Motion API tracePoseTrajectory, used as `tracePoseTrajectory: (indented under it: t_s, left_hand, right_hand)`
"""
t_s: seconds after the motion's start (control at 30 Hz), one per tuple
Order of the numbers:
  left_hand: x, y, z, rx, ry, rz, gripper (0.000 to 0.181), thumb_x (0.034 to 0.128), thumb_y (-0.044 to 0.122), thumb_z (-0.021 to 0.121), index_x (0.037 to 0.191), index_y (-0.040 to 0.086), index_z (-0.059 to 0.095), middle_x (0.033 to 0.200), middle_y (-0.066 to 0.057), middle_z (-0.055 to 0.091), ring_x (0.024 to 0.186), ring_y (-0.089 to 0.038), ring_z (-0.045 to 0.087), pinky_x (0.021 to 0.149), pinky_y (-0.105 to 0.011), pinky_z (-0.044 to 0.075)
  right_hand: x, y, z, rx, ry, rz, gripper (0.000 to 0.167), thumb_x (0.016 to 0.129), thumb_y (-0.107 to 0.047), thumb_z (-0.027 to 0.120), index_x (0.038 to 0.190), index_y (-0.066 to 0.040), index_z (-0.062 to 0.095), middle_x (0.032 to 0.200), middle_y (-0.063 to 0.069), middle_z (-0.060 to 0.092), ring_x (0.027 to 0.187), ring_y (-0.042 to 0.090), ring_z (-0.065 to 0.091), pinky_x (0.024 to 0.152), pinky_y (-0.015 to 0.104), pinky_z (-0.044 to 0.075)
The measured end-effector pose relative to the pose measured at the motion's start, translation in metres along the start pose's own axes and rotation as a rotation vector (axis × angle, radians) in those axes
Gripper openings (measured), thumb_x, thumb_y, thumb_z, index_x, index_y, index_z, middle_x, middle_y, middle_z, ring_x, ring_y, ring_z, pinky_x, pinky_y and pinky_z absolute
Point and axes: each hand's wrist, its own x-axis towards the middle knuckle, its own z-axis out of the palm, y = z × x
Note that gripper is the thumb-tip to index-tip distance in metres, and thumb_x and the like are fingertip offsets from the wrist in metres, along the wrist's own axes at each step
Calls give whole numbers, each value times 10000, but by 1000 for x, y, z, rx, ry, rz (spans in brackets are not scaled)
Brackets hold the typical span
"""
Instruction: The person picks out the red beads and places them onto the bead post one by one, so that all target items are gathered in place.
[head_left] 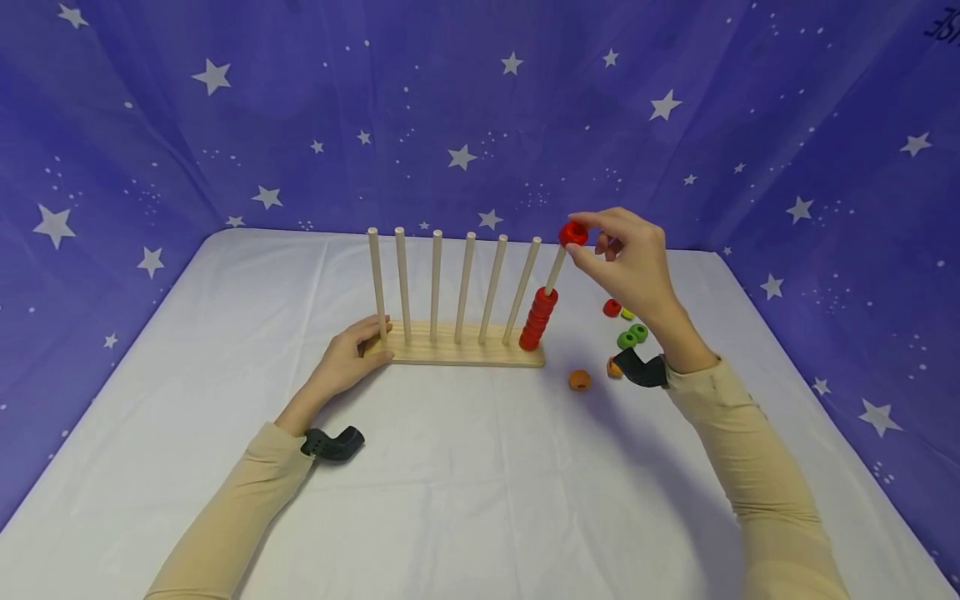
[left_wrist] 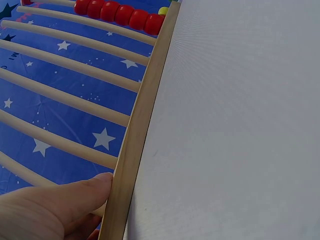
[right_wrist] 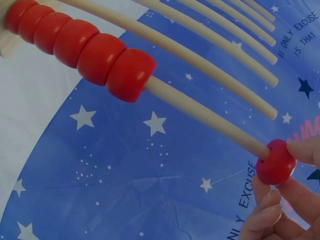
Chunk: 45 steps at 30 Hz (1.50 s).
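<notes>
A wooden bead rack with several upright pegs has its base (head_left: 465,355) on the table. At the base's left end, my left hand (head_left: 347,357) grips it, thumb along the front edge and fingers behind. My right hand (head_left: 632,265) pinches a red bead (head_left: 573,234) between thumb and fingers at the top of the rightmost peg (head_left: 555,271). The right wrist view has that bead (right_wrist: 276,163) with its hole at the peg's tip. Lower on the same peg sits a stack of several red beads (right_wrist: 102,58). The other pegs carry no beads.
Loose beads lie right of the rack: an orange bead (head_left: 579,381), another orange one (head_left: 615,367) partly behind the right wrist camera, green beads (head_left: 632,337), a red bead (head_left: 612,308) and a yellow one (head_left: 627,314). A starred blue cloth (head_left: 420,108) stands behind the white table (head_left: 450,467).
</notes>
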Motion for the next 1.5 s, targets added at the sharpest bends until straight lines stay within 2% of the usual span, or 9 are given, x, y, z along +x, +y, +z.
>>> tracePoseTrajectory:
  t_s: [0.47,0.73,1.03,1.23,1.5]
  left_hand:
    - [-1,-2,1,-3,2,6,483,852,81,658,1292,-59,519,1443,-227,417,1369,-402,347,1123,-492,334]
    - [-1,-2,1,-3,-1,1,486,852,85,657,1295,-57,516,1448,-231,407,1370,-406,345,1125,-494,332]
    - [0,-1,0,9,-2,2,485,852,78,655,1293,-65,514,1444,-228,416,1373,-401,342,1124,-492,333]
    - [0,-1,1,9,-3,6,481,853,73,652,1290,-70,514,1441,-226,419,1372,-398,345,1120,-489,338]
    - [0,-1,0,18,1,11,485,853,81,652,1294,-63,514,1440,-227,420,1366,-404,351,1111,-497,350]
  right_hand:
    - [-2,-1,5,-34,-50,-2,298,809,-118,698,1100,-53,694,915,117,660,681,237,489,557,144,349]
    - [-4,3,9,-46,-73,11,319,808,-138,710,1116,-58,687,918,113,666,698,196,491,577,143,363]
    - [-11,13,16,-37,-142,39,125,819,-155,704,918,-81,691,892,111,657,694,178,490,541,127,333]
    - [-15,20,21,-41,-181,29,125,814,-166,717,914,-96,693,877,102,656,676,173,486,497,130,312]
    - [-19,24,25,-72,-202,22,183,798,-172,736,952,-78,710,868,101,663,667,204,504,503,185,330]
